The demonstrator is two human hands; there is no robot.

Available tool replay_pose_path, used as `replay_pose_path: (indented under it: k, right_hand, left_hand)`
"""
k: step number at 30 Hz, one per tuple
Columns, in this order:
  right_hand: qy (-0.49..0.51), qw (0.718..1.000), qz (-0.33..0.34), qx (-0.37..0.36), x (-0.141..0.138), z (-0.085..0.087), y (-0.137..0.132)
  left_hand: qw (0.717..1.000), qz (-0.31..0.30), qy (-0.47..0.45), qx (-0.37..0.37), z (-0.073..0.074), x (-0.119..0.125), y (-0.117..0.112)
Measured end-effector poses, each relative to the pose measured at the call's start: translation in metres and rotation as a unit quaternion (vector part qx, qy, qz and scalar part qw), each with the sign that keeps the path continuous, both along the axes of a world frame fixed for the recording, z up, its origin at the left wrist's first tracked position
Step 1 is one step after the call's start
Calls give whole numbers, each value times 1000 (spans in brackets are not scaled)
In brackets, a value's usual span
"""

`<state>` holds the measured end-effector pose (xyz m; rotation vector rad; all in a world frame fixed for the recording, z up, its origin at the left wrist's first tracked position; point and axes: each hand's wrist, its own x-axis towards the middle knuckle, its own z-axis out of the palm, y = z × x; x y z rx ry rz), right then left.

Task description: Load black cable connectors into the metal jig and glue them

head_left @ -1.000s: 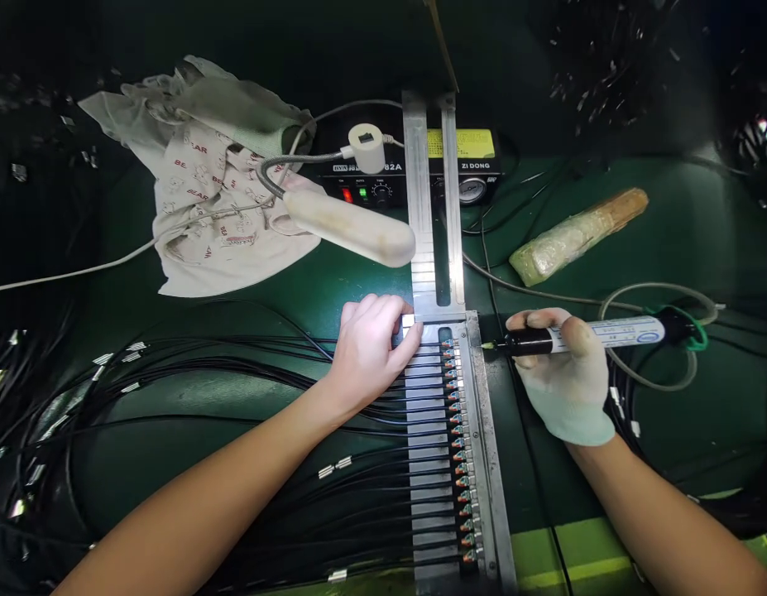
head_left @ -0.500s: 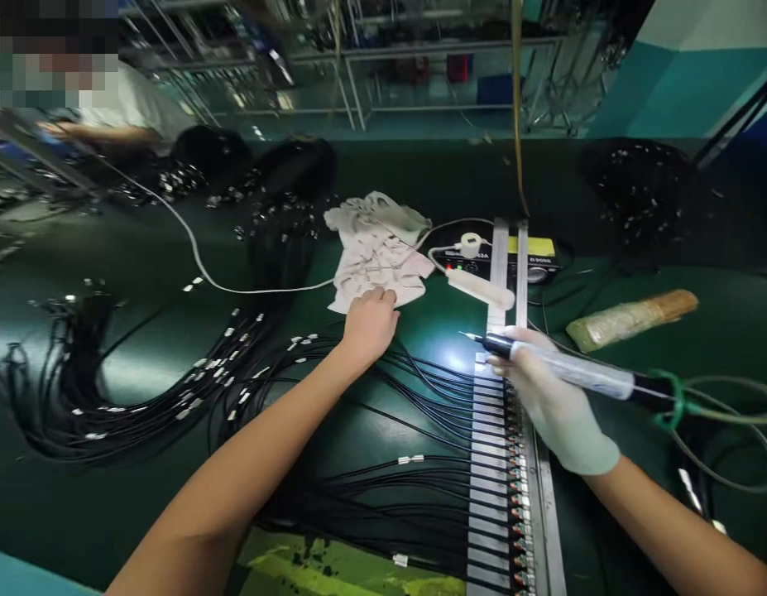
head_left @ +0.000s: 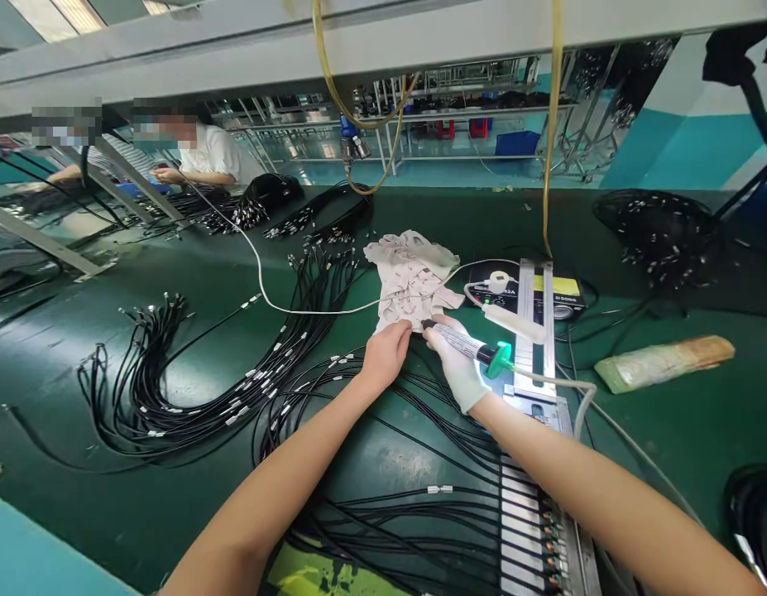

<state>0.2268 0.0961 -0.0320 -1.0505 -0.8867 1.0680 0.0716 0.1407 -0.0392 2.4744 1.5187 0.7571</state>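
1. Right hand (head_left: 456,360), gloved: closed around a syringe dispenser (head_left: 462,339), arm crossing inward over the metal fixture (head_left: 526,285).
2. Left hand (head_left: 388,349), bare: fingers bent at the lower edge of the cloth (head_left: 408,277), just beside the right hand. Whether it pinches the fabric cannot be told.
3. Syringe: slanted, its dark front end at the cloth's lower edge, tip obscured. White label, print unreadable; green clip and hose at rear.
4. Cloth: pale, crumpled, reddish print illegible.
5. Controller box (head_left: 575,309): black, reads "ZI DONG" and, partly, "82A"; yellow label illegible.
6. Black cables (head_left: 203,406), with metallic pieces, spread across the table (head_left: 674,439).
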Motion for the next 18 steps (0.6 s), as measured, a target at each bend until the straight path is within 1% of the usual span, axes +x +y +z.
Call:
replay_pose_path:
  k: [2,4,9,13,18]
  right_hand:
    - [27,999,-13,-18,-7,-5,6]
    - [56,998,-12,-35,-10,-8,10]
    - [145,987,-6,-66,-1,-9,13]
    - [214,973,-21,-86,3,-8,14]
    - [289,947,-59,-124,0,-6,15]
  left_hand:
    - [999,-24,-39,15,-7,0,6]
    - [996,-51,-71,24,-12,2,14]
    - [987,-89,-130,20,-18,8,36]
    - [984,-118,-136,7,-19,13,47]
    - [984,-144,-103,-3,-20,14,50]
